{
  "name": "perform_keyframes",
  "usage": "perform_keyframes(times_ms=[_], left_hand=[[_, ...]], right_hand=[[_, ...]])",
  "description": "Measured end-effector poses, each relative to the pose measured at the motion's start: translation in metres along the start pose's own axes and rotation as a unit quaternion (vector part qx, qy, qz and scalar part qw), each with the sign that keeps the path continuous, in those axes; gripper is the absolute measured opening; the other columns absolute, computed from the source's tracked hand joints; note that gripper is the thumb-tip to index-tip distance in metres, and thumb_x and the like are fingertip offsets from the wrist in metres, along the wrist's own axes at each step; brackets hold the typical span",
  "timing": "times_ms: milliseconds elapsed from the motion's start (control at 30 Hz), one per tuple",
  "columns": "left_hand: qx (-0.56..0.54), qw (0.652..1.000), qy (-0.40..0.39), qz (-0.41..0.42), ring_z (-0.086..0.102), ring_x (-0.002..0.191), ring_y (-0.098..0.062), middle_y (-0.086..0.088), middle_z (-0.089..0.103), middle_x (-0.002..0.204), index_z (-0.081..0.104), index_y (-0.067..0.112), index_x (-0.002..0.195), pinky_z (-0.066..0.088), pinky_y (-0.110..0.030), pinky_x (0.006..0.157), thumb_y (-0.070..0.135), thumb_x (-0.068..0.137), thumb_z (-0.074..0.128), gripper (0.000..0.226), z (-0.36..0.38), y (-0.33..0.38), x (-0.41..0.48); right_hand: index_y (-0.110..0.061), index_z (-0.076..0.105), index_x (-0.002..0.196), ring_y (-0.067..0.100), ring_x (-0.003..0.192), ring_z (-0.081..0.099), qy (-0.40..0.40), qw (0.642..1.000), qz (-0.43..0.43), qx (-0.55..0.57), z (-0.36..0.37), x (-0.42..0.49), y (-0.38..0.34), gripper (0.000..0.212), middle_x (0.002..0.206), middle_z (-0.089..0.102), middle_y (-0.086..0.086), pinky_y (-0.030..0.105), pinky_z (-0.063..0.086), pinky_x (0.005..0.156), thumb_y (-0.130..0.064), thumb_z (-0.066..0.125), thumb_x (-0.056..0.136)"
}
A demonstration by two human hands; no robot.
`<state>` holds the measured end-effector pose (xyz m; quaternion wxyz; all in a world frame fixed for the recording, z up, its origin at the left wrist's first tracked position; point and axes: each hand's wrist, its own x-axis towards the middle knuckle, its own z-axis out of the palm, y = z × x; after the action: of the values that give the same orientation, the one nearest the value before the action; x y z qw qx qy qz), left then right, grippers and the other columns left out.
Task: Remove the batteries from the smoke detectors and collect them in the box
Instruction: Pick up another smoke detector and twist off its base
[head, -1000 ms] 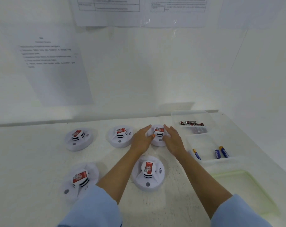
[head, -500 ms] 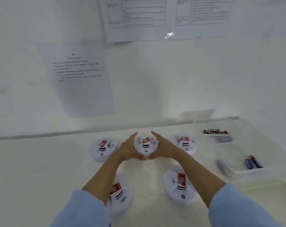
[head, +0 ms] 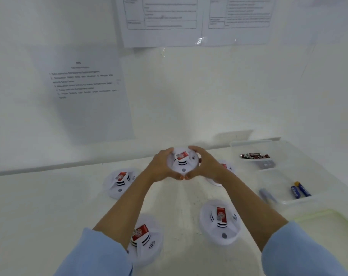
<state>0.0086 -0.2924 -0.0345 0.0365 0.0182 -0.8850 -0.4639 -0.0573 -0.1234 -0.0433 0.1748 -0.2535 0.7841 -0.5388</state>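
The left hand [head: 161, 166] and right hand [head: 208, 166] each curled round the rim of one smoke detector [head: 183, 163], left of the battery box [head: 250, 143]. A sudden release while twisting could let it slip and strike the neighbouring detector [head: 228, 167] nearer the box.

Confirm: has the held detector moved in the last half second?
Yes, upward. The held detector was level with the left detector; now it is above it, gripped by the left hand and right hand.
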Motion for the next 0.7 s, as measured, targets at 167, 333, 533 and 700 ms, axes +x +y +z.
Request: perform_keyframes(times_ms=[167, 333, 533, 700], left_hand=[[0.046, 0.998, -0.042, -0.005, 0.03, 0.134, -0.025, -0.006, 0.025, 0.147, 0.008, 0.023, 0.148, 0.035, -0.041, 0.108, 0.03, 0.052, 0.089, 0.126, 0.021, 0.047, 0.01], [-0.133, 0.99, -0.04, 0.037, 0.048, 0.121, -0.018, 0.001, 0.044, 0.133, 0.021, 0.024, 0.142, 0.051, -0.036, 0.092, 0.02, 0.044, 0.087, 0.117, 0.062, 0.09, 0.014], [-0.262, 0.96, -0.04, 0.091, 0.058, 0.111, -0.025, -0.017, 0.06, 0.122, 0.047, 0.003, 0.129, 0.052, -0.029, 0.083, 0.014, 0.057, 0.078, 0.08, 0.132, 0.137, 0.02], [-0.258, 0.963, -0.019, 0.075, 0.05, 0.123, -0.023, -0.008, 0.05, 0.135, 0.031, 0.016, 0.141, 0.052, -0.033, 0.086, 0.001, 0.054, 0.082, 0.102, 0.18, 0.144, 0.022]], right_hand=[[-0.03, 0.031, 0.138, 0.02, 0.119, 0.049, -0.062, 0.997, -0.025, 0.037, -0.049, -0.029, -0.032, 0.095, 0.135, 0.043, 0.002, 0.036, 0.051, 0.092, 0.001, 0.076, 0.061], [-0.022, 0.036, 0.138, 0.015, 0.103, 0.055, -0.058, 0.984, -0.042, 0.161, -0.115, -0.063, -0.045, 0.06, 0.128, 0.045, -0.001, 0.031, 0.048, 0.094, 0.001, 0.055, 0.086], [-0.023, 0.054, 0.119, 0.023, 0.094, 0.062, -0.108, 0.983, 0.061, 0.138, -0.185, -0.089, -0.011, 0.036, 0.109, 0.061, 0.003, 0.034, 0.052, 0.087, -0.044, 0.047, 0.091], [-0.008, 0.051, 0.123, 0.024, 0.093, 0.064, -0.097, 0.962, 0.029, 0.254, -0.209, -0.097, 0.026, 0.035, 0.111, 0.062, 0.01, 0.035, 0.058, 0.075, -0.018, 0.056, 0.089]])
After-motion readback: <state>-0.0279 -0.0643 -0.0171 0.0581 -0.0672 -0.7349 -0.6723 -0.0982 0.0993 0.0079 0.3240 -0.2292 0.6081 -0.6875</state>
